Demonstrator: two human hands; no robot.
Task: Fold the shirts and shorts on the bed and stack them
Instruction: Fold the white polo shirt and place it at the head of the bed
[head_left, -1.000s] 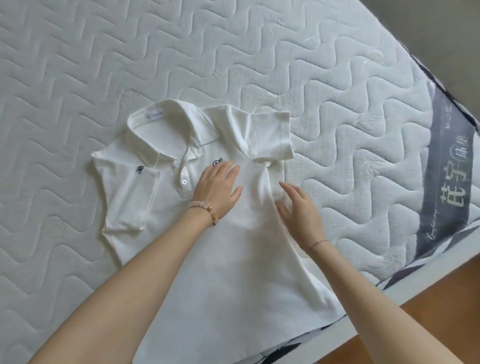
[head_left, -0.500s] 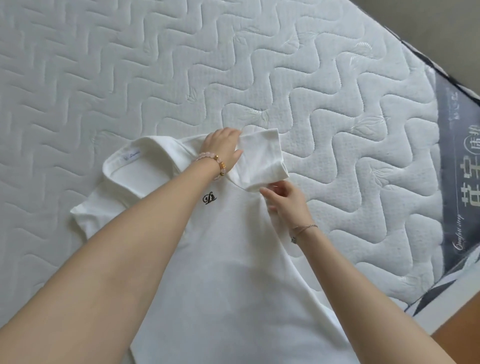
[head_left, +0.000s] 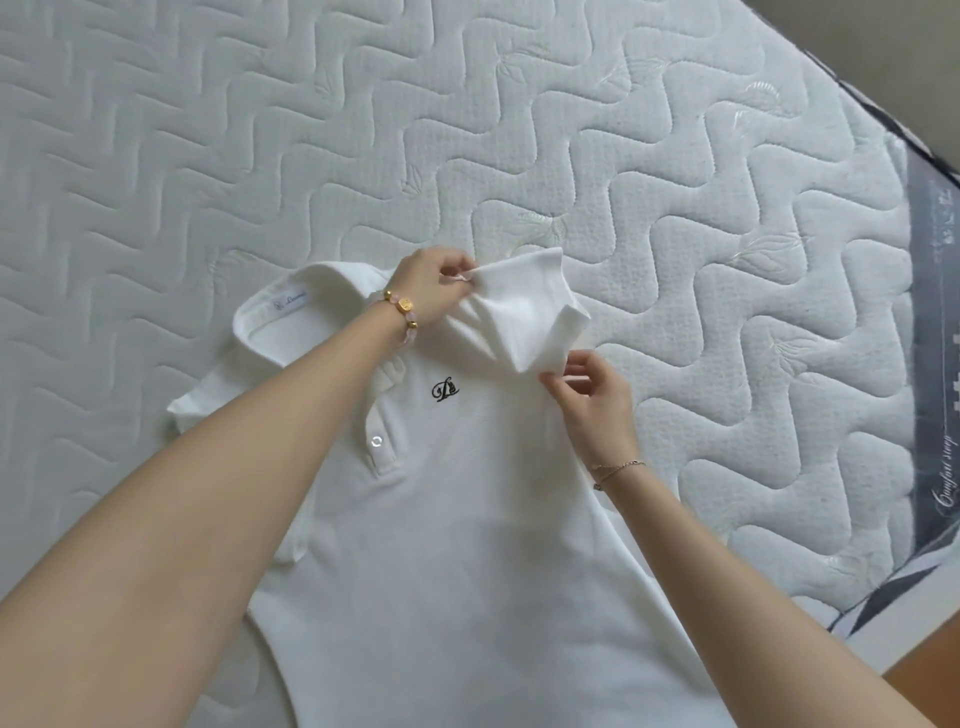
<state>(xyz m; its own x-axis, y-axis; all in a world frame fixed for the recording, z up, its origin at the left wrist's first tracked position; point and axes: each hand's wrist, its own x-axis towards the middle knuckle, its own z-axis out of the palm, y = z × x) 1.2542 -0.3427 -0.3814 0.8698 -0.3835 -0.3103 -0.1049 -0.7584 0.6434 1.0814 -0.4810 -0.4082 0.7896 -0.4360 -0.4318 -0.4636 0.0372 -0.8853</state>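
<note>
A white polo shirt (head_left: 467, 519) with a small black chest logo lies front up on the bed, collar toward the far side. My left hand (head_left: 428, 286) pinches the shoulder seam of the shirt's right-hand sleeve (head_left: 530, 306). My right hand (head_left: 592, 395) pinches the lower corner of that same sleeve. The sleeve is lifted slightly off the mattress between both hands. My left forearm hides part of the button placket and the shirt's left side.
The white quilted mattress (head_left: 260, 130) spreads out on all sides of the shirt. Its grey side panel (head_left: 935, 364) and edge run down the right. A strip of wooden floor (head_left: 930, 670) shows at the bottom right.
Both hands left the shirt's chest and went up to the right-hand sleeve. They took hold of it and have raised it a little off the mattress.
</note>
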